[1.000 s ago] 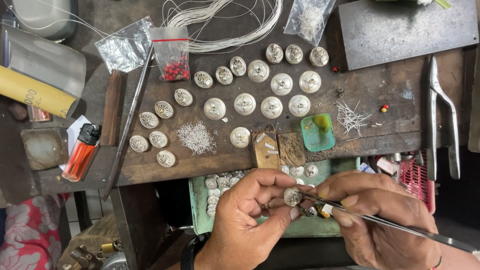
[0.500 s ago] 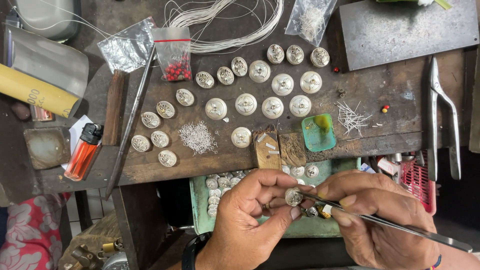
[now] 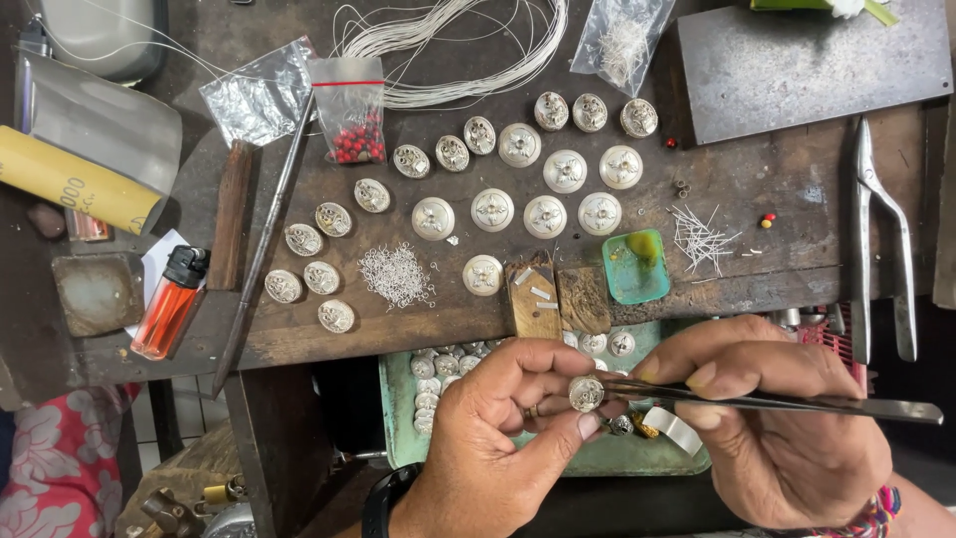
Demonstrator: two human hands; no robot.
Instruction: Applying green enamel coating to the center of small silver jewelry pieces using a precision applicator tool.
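At lower centre, the left hand (image 3: 498,438) pinches a round silver button (image 3: 586,394) face-up, steadying it; the right hand (image 3: 787,428) grips tweezers (image 3: 787,402) whose tips meet it, above the green tray (image 3: 398,438).

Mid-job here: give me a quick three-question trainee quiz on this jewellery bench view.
1. True or false: the left hand pinches a round silver button.
2. What does the right hand hold? A tweezers, B lighter, C pliers.
3. What colour are the beads in the small bag?

Key: 1 true; 2 A; 3 red.
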